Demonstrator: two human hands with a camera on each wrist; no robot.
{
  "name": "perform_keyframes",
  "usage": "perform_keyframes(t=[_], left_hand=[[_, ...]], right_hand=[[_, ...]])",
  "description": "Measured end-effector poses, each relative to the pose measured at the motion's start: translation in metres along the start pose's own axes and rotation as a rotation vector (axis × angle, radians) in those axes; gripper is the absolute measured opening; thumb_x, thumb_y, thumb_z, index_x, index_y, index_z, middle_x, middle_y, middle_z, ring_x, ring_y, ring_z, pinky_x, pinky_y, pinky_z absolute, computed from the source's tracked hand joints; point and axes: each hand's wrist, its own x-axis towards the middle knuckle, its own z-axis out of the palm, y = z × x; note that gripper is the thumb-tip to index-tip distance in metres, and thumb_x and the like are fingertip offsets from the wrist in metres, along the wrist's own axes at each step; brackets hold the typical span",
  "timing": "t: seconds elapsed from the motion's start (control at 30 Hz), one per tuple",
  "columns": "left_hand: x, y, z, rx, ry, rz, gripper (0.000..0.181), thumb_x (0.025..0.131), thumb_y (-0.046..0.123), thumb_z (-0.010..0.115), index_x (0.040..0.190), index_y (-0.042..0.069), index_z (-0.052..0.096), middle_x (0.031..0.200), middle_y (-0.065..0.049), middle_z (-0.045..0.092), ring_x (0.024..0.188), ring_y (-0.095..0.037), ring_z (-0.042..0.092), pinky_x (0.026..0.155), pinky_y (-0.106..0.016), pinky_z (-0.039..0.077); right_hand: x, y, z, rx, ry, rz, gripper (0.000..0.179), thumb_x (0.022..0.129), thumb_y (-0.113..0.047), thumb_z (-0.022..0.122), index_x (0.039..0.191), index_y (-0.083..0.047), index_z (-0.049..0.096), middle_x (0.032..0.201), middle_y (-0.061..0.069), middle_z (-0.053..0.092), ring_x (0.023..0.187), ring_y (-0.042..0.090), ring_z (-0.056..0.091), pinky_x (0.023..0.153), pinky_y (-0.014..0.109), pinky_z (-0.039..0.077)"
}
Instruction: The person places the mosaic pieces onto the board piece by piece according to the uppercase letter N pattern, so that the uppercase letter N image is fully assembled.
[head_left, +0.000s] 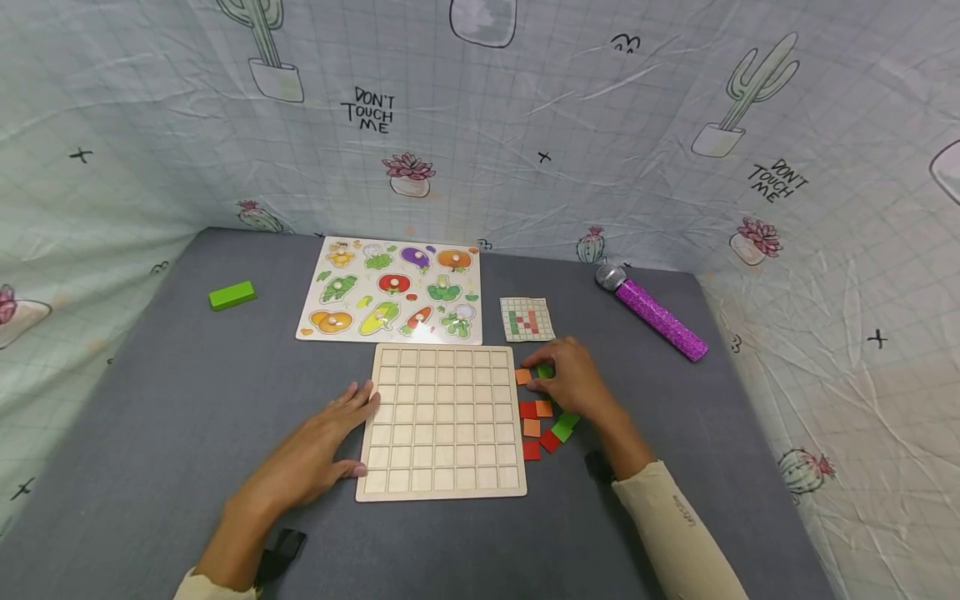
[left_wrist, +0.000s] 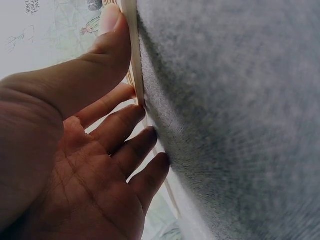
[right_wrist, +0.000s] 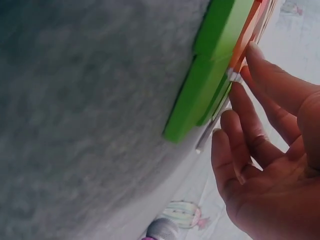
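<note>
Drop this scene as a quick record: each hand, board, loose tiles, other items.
Left hand: touching left edge of wooden grid board
Right hand: thumb and index finger at an orange tile; grip unclear
Board position: between the hands, below vegetable puzzle
Loose tiles: orange, red tiles, green tiles; right of board
Pattern card: right of vegetable puzzle
Green block: far left
Purple microphone: far right

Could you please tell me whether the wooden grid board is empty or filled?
Empty: the wooden grid board shows only bare squares, and the colored tiles lie outside its right edge.
</note>
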Motion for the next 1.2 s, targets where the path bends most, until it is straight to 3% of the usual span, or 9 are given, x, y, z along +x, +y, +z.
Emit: perform_keyframes(t=[0.17, 0.47, 0.6, 0.7, 0.93, 1.2], left_hand=[[0.0, 0.001, 0.0, 0.007, 0.003, 0.002, 0.097, 0.08, 0.018, 0.092, 0.162, 0.004, 0.042, 0.173, -0.017, 0.034, 0.159, -0.045, 0.032, 0.122, -0.065, 0.034], [0.0, 0.002, 0.0, 0.02, 0.0, -0.011, 0.097, 0.08, 0.02, 0.093, 0.162, 0.004, 0.043, 0.172, -0.017, 0.036, 0.159, -0.045, 0.033, 0.121, -0.066, 0.036], [0.0, 0.002, -0.001, 0.023, 0.002, -0.016, 0.097, 0.079, 0.019, 0.093, 0.161, 0.004, 0.044, 0.171, -0.017, 0.037, 0.158, -0.045, 0.034, 0.12, -0.067, 0.037], [0.0, 0.002, 0.0, 0.022, 0.005, -0.02, 0.097, 0.078, 0.02, 0.094, 0.161, 0.004, 0.045, 0.171, -0.017, 0.037, 0.158, -0.046, 0.035, 0.119, -0.067, 0.038], [0.001, 0.002, 0.0, 0.028, 0.011, -0.01, 0.098, 0.078, 0.021, 0.094, 0.161, 0.004, 0.045, 0.17, -0.017, 0.038, 0.158, -0.046, 0.035, 0.119, -0.067, 0.039], [0.003, 0.001, 0.0, 0.032, 0.014, -0.004, 0.098, 0.076, 0.021, 0.094, 0.16, 0.003, 0.047, 0.169, -0.018, 0.04, 0.157, -0.046, 0.036, 0.118, -0.067, 0.04]], right_hand=[[0.002, -0.007, 0.003, 0.022, -0.005, 0.02, 0.021, 0.084, -0.014, 0.092, 0.103, -0.014, 0.085, 0.11, 0.007, 0.079, 0.114, 0.03, 0.059, 0.105, 0.052, 0.048], [0.001, -0.008, 0.002, 0.055, -0.012, -0.014, 0.015, 0.083, -0.014, 0.092, 0.091, -0.017, 0.08, 0.08, -0.001, 0.068, 0.084, 0.021, 0.06, 0.077, 0.035, 0.047], [0.0, -0.007, -0.001, 0.076, -0.07, -0.043, 0.015, 0.086, -0.012, 0.09, 0.093, -0.017, 0.078, 0.079, -0.001, 0.067, 0.07, 0.014, 0.057, 0.068, 0.031, 0.046], [-0.002, -0.009, -0.003, 0.085, -0.096, -0.039, 0.014, 0.089, -0.011, 0.087, 0.095, -0.016, 0.075, 0.08, 0.0, 0.065, 0.068, 0.012, 0.054, 0.067, 0.03, 0.045], [-0.005, -0.02, -0.004, 0.127, -0.08, -0.052, 0.016, 0.094, -0.013, 0.082, 0.106, -0.014, 0.071, 0.082, 0.0, 0.064, 0.064, 0.015, 0.054, 0.061, 0.028, 0.046], [-0.002, -0.041, 0.009, 0.192, -0.084, -0.073, 0.012, 0.095, -0.011, 0.081, 0.1, -0.015, 0.071, 0.081, 0.0, 0.068, 0.062, 0.013, 0.056, 0.058, 0.028, 0.046]])
